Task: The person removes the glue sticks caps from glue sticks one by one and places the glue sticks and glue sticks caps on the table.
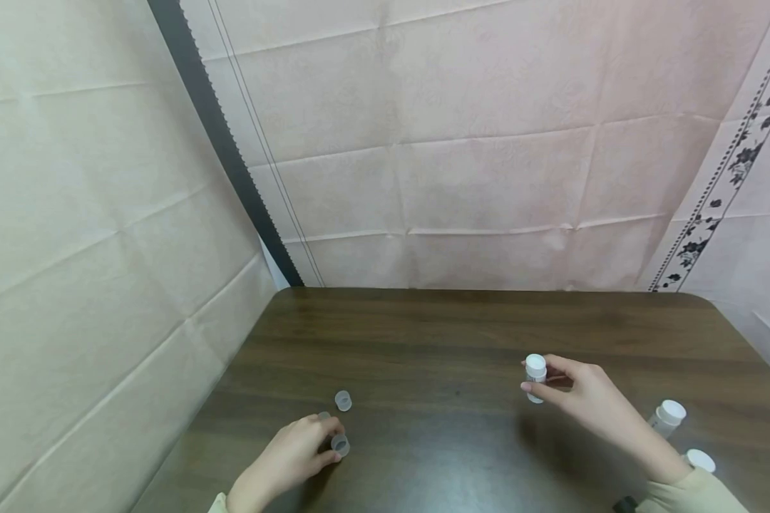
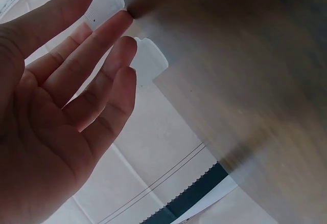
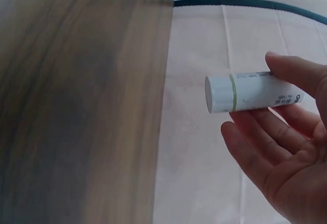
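In the head view, my left hand (image 1: 299, 450) is at the left of the table, with thumb and forefinger around a small translucent plastic cup (image 1: 341, 446). A second such cup (image 1: 343, 400) stands just beyond it, and another cup (image 1: 324, 415) is mostly hidden behind my fingers. The left wrist view shows the pinched cup (image 2: 106, 3) between thumb and fingers. Over the right half, my right hand (image 1: 574, 385) grips a small white capped bottle (image 1: 535, 367) upright between thumb and fingers. Its printed label (image 3: 268, 91) faces the right wrist view, and its base is off the table.
Two more white-capped bottles, one bottle (image 1: 669, 417) and another bottle (image 1: 701, 460), stand by my right forearm, the nearer partly hidden by it. The dark wooden table (image 1: 423, 342) meets cloth hangings (image 1: 475, 178) at the back and left.
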`<state>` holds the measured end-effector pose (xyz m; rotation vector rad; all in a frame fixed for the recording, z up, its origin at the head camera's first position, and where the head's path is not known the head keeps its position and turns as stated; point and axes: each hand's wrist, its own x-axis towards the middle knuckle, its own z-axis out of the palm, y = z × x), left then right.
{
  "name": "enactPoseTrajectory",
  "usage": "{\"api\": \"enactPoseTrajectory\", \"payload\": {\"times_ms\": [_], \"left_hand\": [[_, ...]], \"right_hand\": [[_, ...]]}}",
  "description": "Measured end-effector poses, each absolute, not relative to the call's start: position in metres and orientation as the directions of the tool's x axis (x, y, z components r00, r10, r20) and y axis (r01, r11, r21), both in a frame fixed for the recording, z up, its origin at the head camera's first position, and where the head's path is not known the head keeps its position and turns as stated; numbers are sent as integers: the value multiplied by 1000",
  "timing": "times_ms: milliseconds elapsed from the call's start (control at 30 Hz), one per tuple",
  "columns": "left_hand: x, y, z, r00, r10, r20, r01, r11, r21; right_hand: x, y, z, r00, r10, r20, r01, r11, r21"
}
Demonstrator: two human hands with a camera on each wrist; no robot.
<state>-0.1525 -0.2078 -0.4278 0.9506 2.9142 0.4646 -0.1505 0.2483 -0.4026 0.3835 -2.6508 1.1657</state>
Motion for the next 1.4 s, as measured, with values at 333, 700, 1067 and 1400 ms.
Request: {"api": "enactPoseTrajectory", "payload": {"times_ms": [333,700,1067,1400], "left_hand": [[-150,-207,-427,-811,581,67,576,774,263],[-148,-205,-428,-812,582,55,572,773,275],[-150,-204,-427,-807,588,60,579,768,273],[-150,-203,-426,-804,591,66,586,769,257]], "right_hand": [[-149,266,-414,-966,-47,256,-214,702,-680],[-148,274,-423,-981,-27,194,-155,709,-688],[-150,279,-427,-983,-30,181,-149,709,-689],[-151,282,-431,-984,-37,176,-149,715,-683]]}}
